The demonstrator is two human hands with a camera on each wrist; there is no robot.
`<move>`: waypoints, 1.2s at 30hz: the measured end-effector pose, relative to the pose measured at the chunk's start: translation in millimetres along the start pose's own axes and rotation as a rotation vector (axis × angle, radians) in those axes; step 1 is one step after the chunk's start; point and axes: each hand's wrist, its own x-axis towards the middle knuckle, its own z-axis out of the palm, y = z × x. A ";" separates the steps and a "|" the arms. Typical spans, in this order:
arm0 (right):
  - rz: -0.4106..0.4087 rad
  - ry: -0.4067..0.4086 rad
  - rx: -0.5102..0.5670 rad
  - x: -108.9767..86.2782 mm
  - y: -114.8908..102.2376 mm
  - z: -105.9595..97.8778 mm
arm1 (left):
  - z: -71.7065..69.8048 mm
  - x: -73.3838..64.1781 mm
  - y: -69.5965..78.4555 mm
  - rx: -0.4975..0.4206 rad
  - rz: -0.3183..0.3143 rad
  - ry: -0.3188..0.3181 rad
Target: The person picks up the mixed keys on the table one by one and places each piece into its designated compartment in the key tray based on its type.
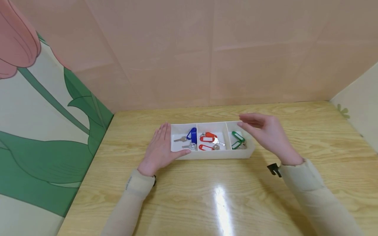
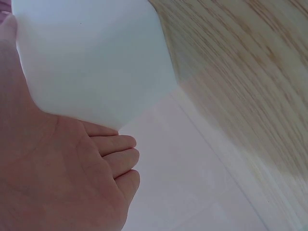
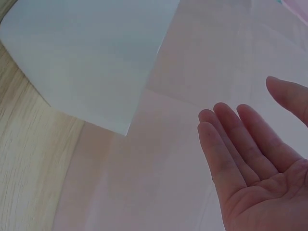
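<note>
A long white box with three compartments lies on the table. My left hand is at its left end, fingers straight and thumb along the front wall; the left wrist view has the palm beside the white end wall. Just off the right end, my right hand is raised, fingers extended and holding nothing. In the right wrist view it is apart from the box's end wall. Keys with blue tags lie in the left compartment, red-tagged keys in the middle, green-tagged keys in the right.
The wood-grain table runs back to a pinkish wall. On the left is a panel with a painted flower and green leaves; a pale wall stands on the right. Black strap ends stick out at the right cuff.
</note>
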 end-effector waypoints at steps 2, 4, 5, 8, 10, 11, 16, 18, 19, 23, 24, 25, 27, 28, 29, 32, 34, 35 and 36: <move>-0.013 0.003 -0.005 -0.7 0.9 -1.3 | 0.0 -0.1 0.0 0.000 0.001 0.000; -0.014 0.008 -0.012 -1.5 1.5 -2.7 | 0.0 -0.2 -0.1 0.000 0.001 -0.001; -0.010 0.012 -0.014 -1.9 2.1 -3.5 | 0.0 -0.1 -0.2 0.001 0.000 -0.002; 0.007 0.021 -0.017 -3.1 3.5 -6.0 | 0.0 0.0 -0.2 0.003 -0.002 -0.005; 0.019 0.025 -0.018 -4.0 4.4 -8.1 | -0.1 0.3 -0.2 0.003 -0.003 -0.005; 0.021 0.026 -0.014 -4.5 4.8 -9.3 | -0.1 0.4 -0.2 0.004 -0.004 -0.006; 0.031 0.031 -0.019 -7.5 7.4 -16.3 | 0.0 0.8 -0.4 0.004 -0.009 -0.009; 0.037 0.036 -0.024 -8.6 9.1 -18.9 | 0.2 0.9 -0.5 0.004 -0.009 -0.008; 0.037 0.039 -0.024 -9.1 9.9 -20.1 | 0.3 0.9 -0.5 0.004 -0.009 -0.008; 0.045 0.047 -0.020 -11.3 13.1 -24.6 | 0.8 1.2 -1.0 0.005 -0.010 -0.009; 0.047 0.049 -0.020 -11.9 13.9 -25.7 | 0.9 1.2 -1.0 0.005 -0.010 -0.010; 0.048 0.053 -0.021 -12.4 14.8 -26.5 | 0.9 1.2 -1.0 0.004 -0.011 -0.012; 0.048 0.060 -0.025 -13.1 16.3 -27.9 | 0.9 1.1 -0.8 0.000 -0.011 -0.012; 0.049 0.062 -0.027 -13.5 17.1 -28.5 | 0.9 0.9 -0.7 -0.002 -0.012 -0.011; 0.049 0.065 -0.027 -13.9 17.9 -29.1 | 0.9 0.7 -0.6 -0.005 -0.012 -0.010; 0.051 0.066 -0.030 -15.2 20.4 -30.8 | 0.8 0.2 -0.4 -0.011 -0.010 -0.005; 0.053 0.068 -0.038 -16.1 22.3 -32.3 | 0.6 0.0 -0.4 -0.013 -0.007 0.000; 0.055 0.069 -0.039 -16.6 23.1 -32.9 | 0.6 0.0 -0.5 -0.015 -0.008 0.001; 0.057 0.067 -0.046 -17.1 23.8 -33.7 | 0.5 0.0 -0.5 -0.014 -0.008 0.002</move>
